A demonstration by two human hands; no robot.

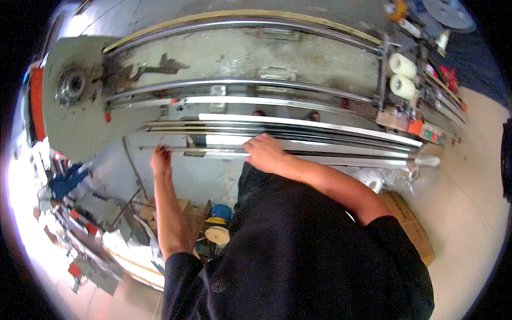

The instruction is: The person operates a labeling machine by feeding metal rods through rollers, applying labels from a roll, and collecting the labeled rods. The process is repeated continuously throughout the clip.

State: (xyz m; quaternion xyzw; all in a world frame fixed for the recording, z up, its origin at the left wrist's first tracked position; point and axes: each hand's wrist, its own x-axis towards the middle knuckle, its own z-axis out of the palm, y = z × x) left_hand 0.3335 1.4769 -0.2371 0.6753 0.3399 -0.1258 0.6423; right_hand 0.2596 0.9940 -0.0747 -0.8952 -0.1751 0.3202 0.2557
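A long, thin metal rod (221, 150) lies crosswise just in front of my body. Close to its left end, my left hand (161, 158) has its fingers pinched around it. My right hand (265, 152) is closed over the same rod farther right; its palm side is hidden. Just beyond, several similar rods (213, 128) run side by side along a white ledge (298, 124). The rods' right ends converge near a pale wrapped bundle (426, 161).
Past the rods stands a long machine with metal rails (240, 83) and a round grey end plate (58, 104). White rolls (402, 86) sit at its right. Below are clear plastic (397, 180), a cardboard box (408, 224), and a blue-and-yellow spool (219, 220).
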